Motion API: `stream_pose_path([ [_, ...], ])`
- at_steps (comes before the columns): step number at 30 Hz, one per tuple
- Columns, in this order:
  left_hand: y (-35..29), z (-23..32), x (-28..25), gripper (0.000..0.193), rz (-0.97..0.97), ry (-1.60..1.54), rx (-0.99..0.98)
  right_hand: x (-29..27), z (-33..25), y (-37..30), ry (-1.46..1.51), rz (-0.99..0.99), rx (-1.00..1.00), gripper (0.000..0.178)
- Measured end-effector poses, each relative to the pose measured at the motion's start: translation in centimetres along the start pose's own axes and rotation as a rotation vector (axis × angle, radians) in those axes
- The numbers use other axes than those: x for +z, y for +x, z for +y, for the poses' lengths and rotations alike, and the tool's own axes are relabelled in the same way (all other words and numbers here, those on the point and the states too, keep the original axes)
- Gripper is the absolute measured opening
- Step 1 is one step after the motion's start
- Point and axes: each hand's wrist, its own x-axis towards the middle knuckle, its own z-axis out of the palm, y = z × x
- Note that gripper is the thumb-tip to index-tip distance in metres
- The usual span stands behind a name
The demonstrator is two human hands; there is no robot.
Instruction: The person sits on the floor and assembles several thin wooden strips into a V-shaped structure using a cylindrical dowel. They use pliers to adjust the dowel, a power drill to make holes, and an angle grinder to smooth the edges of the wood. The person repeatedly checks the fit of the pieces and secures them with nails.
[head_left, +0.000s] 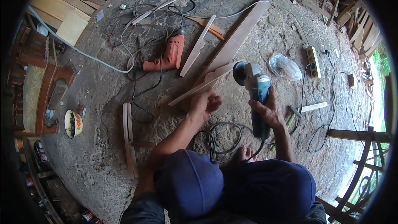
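Note:
My right hand [267, 110] is wrapped round the body of a teal angle grinder [260, 87]. The grinder's dark round disc [239, 73] is by the far end of a pale wooden piece [198, 89] with a scalloped edge. That piece slants across the near end of a long brown plank [237, 37]. My left hand [206, 104], fingers curled, is at the lower edge of the wooden piece and seems to pinch it; the contact is partly hidden. Farther off lies a similar scalloped piece [195, 52], beside a red electric drill [169, 54].
Cords tangle around the drill, and a black cable [230, 126] coils near my foot [245, 153]. At right are a clear plastic bag [285, 67] and a power strip [314, 62]. Wood strips [128, 137] and an enamel bowl [74, 123] lie left, near carved wooden furniture [43, 87].

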Motion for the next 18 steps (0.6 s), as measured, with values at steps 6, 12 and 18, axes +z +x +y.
stream_pose_path([
  [6, -2.8, 3.0, -4.1, 0.029, 0.403, 1.526, 1.429, 0.1, -1.3, -0.1, -0.274, -0.026, 0.088, 0.109],
  [12, -2.7, 2.9, -7.1, 0.03, 0.225, 1.445, 0.96, 2.7, -2.7, 0.7, -0.374, -0.16, 0.027, 0.114],
  [18, -1.1, 2.1, -8.1, 0.028, 0.246, 1.414, 1.008, 5.7, -3.4, 1.7, -0.47, -0.236, -0.072, 0.112],
])
